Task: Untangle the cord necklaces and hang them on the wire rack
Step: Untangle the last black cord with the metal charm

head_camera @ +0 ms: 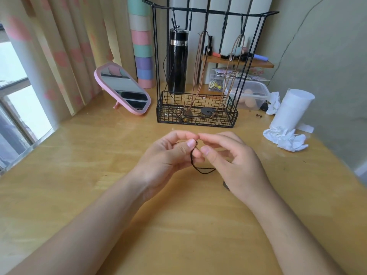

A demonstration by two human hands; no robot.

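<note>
Head view: both hands work a black cord over a wooden table, with the wire rack at 12 o'clock.

Pale, glossy, wood-grained table (99,155) stands against a window (12,76) and a pink-patterned curtain (65,46) at 9 to 10 o'clock. Left hand (164,161) and right hand (238,165) meet at centre, palms turned inward, forefinger tips touching; curled fingers and thumbs pinch the thin black cord (193,165), whose loop sags between the hands above the tabletop. Black wire rack (198,120), with a mesh basket base and a hooked top bar, carries two tan cord necklaces (200,66) hanging into the basket. Oval pink-framed mirror (123,88) leans at 11 o'clock. White paper roll (292,110) and crumpled tissue (286,137) sit at 2 o'clock.
</note>
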